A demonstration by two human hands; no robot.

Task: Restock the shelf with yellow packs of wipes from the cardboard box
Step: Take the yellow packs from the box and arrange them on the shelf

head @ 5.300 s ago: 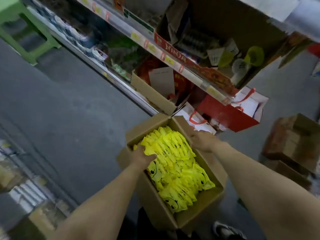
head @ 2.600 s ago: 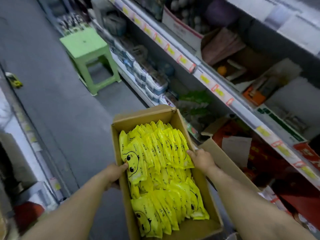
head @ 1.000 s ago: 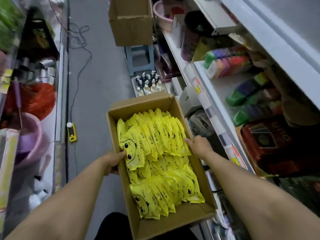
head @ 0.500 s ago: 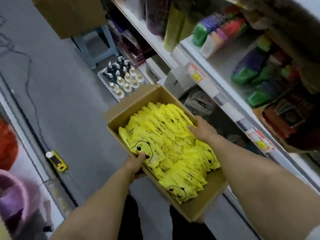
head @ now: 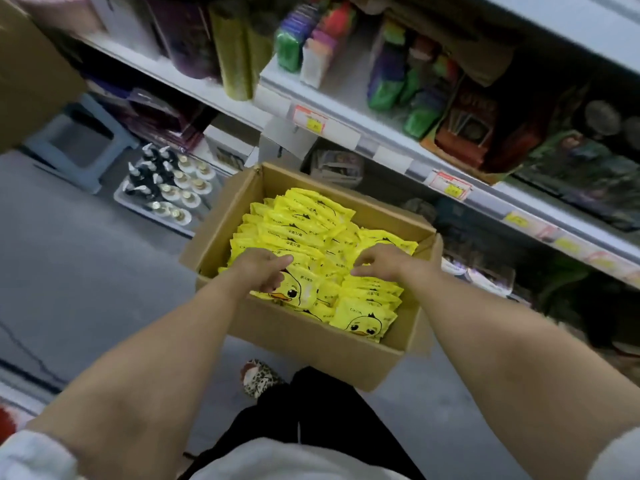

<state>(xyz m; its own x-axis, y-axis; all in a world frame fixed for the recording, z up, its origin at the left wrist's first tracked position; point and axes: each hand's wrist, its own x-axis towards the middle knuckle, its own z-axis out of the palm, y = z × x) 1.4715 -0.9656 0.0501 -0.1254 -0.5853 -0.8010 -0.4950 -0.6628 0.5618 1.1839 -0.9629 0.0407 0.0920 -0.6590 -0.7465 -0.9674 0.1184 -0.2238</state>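
Mostly, the shelf goods (head: 384, 81) at far right are too blurred to name. The left hand (head: 263, 268) and right hand (head: 381, 263) rest bent-fingered on the yellow packs of wipes (head: 304, 230) in the open cardboard box (head: 311, 334) below the shelf (head: 381, 140). Whether either hand pinches a pack cannot be told.

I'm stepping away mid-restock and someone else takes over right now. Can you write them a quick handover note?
Left hand: down on the yellow packs in the box, fingers bent; can't tell if it grips one.
Right hand: likewise, on the packs beside it.
Box: open, set down in front of the shelf, looks full.
Done: box is at the shelf.
Left: no yellow pack visible on the shelf; lift them out and shelve them all.
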